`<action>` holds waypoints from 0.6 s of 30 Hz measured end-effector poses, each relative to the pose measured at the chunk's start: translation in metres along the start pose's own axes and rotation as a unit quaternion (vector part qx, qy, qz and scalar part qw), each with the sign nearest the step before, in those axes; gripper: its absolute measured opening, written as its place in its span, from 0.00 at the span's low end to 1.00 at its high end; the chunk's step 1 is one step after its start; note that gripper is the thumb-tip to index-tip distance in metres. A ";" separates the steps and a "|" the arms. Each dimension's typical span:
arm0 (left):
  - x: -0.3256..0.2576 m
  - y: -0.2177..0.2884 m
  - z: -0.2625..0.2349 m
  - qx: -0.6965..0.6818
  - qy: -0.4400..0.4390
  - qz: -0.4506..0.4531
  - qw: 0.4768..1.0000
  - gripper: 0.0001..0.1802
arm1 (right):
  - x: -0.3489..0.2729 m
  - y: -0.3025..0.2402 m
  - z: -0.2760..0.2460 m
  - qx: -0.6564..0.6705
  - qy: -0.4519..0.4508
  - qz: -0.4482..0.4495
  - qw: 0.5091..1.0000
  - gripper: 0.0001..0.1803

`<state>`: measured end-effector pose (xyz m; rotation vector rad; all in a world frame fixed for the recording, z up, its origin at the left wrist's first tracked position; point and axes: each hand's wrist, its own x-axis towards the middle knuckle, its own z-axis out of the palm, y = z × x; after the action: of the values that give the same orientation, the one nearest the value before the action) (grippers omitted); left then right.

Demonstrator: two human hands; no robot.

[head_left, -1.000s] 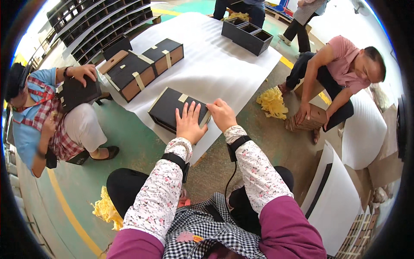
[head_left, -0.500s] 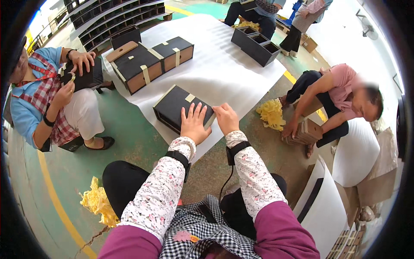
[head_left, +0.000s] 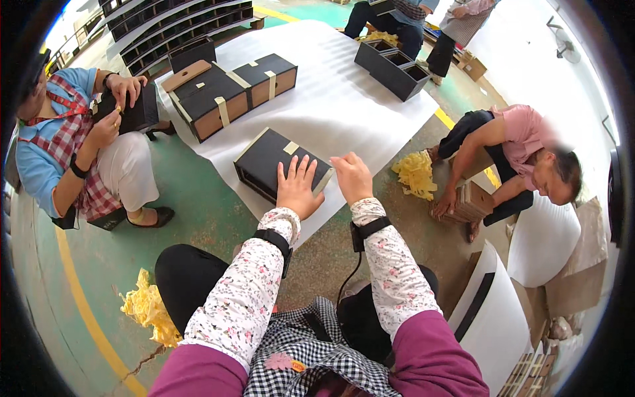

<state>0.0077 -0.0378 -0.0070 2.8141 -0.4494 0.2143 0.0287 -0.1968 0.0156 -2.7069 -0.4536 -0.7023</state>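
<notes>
A black box (head_left: 268, 157) lies on the white sheet in front of me. A short pale strip of tape (head_left: 291, 147) sits on its top, and pale strips run along its left and right end edges. My left hand (head_left: 299, 188) rests flat on the box's near right part, fingers spread. Just off the box's right end, my right hand (head_left: 352, 177) is closed in a pinch, its fingertips near the pale edge strip. Whatever is between those fingertips is too small to make out.
Taped black boxes with brown ends (head_left: 210, 106) stand farther back on the white sheet (head_left: 317, 66), and an open black box (head_left: 391, 69) is at far right. One co-worker sits left with a black box; another crouches right with brown boards (head_left: 466, 202). Yellow tape scraps (head_left: 417, 173) lie nearby.
My right hand has drawn slightly right and away from the box's end, its fingers curling more tightly. The left hand stays flat on the box.
</notes>
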 end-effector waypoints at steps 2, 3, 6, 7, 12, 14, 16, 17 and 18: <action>0.000 0.003 -0.003 -0.002 -0.004 -0.002 1.000 0.41 | -0.010 0.004 0.014 0.028 0.013 0.008 0.999 0.07; -0.001 0.002 -0.002 -0.001 -0.002 -0.001 1.000 0.41 | -0.011 0.003 0.013 0.020 0.010 -0.008 1.000 0.08; -0.002 0.000 -0.001 0.004 0.002 0.000 1.000 0.41 | -0.015 0.002 0.008 -0.002 0.002 -0.038 0.999 0.08; -0.002 0.000 -0.002 0.005 0.001 0.000 1.000 0.41 | -0.015 0.001 0.008 -0.006 0.000 -0.038 0.999 0.08; -0.002 0.002 -0.001 0.007 0.011 0.001 1.000 0.40 | -0.023 -0.005 0.005 0.019 0.003 0.006 1.000 0.07; -0.001 -0.001 0.000 0.010 0.014 -0.002 1.000 0.40 | -0.026 -0.014 0.002 0.034 -0.003 0.042 0.999 0.06; -0.001 0.002 0.000 0.014 0.011 0.003 1.000 0.40 | -0.033 -0.013 0.003 0.068 0.025 0.064 0.995 0.06; 0.000 0.002 0.000 0.016 0.010 0.005 1.000 0.40 | -0.036 -0.013 0.004 0.086 0.039 0.075 0.993 0.06; 0.000 0.002 0.000 0.018 0.011 0.006 1.000 0.40 | -0.037 -0.014 0.004 0.098 0.034 0.089 0.991 0.06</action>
<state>0.0068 -0.0398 -0.0067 2.8411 -0.4615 0.2581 -0.0058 -0.1909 -0.0038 -2.4924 -0.2456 -0.6604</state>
